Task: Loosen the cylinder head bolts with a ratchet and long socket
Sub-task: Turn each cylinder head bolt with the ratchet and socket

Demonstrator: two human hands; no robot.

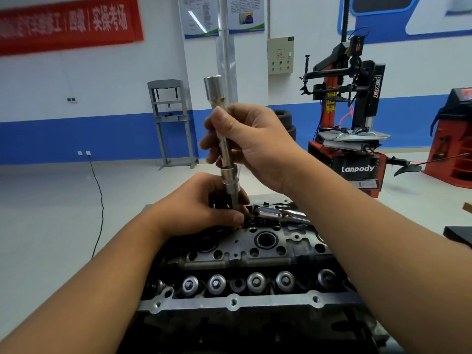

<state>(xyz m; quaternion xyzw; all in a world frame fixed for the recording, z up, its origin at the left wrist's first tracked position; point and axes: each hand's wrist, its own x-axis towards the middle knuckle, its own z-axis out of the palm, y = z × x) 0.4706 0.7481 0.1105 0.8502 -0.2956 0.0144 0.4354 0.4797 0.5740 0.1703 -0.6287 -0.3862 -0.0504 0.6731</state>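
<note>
A dark cylinder head (pixel 245 254) with valve springs and bolt holes fills the lower middle. A long chrome extension with a socket (pixel 224 149) stands nearly upright over the head's far side, its wide drive end at the top. My right hand (pixel 252 144) grips the shaft at mid height. My left hand (pixel 204 208) pinches the lower tip just above the head. A chrome ratchet (pixel 278 214) lies on the head's far edge, to the right of my left hand, with no hand on it.
A red and black tyre changer (pixel 350 139) stands at the back right, a red machine (pixel 454 139) at the far right. A grey shop press (pixel 173 123) stands against the blue and white wall. A black cable (pixel 98 200) runs across the floor at left.
</note>
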